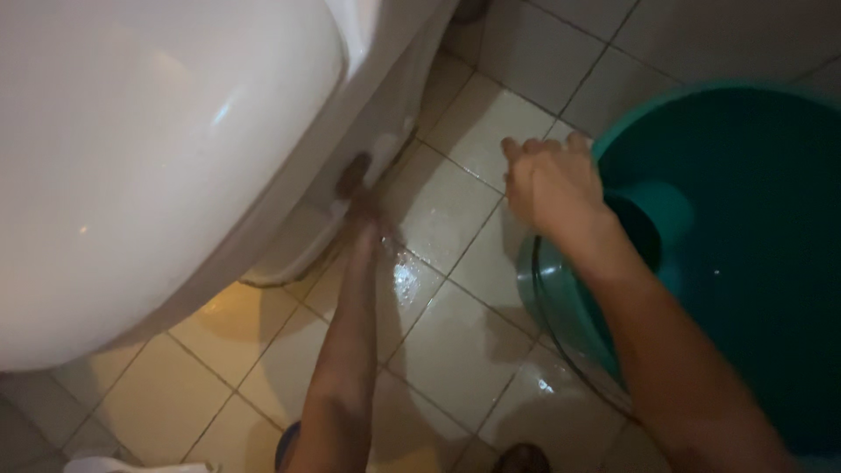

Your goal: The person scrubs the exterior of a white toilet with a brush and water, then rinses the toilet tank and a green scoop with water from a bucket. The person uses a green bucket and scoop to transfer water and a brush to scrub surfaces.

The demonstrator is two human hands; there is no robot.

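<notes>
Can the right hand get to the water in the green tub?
Probably yes. The right hand rests on the rim of the tub, which is open on top, and nothing lies between the hand and the water inside. The left hand is away, at the toilet base.

One head-worn view, looking steeply down from close above.

We see everything from a single camera on the person's head, tilted down at the wet tiled floor [438, 333]. It sits near enough that the white toilet [149, 158] fills the upper left and the teal bucket [745, 228] the right, both cut by the edges. Both forearms enter from the bottom edge and reach away from us. With one view, no overlap arises.
</notes>
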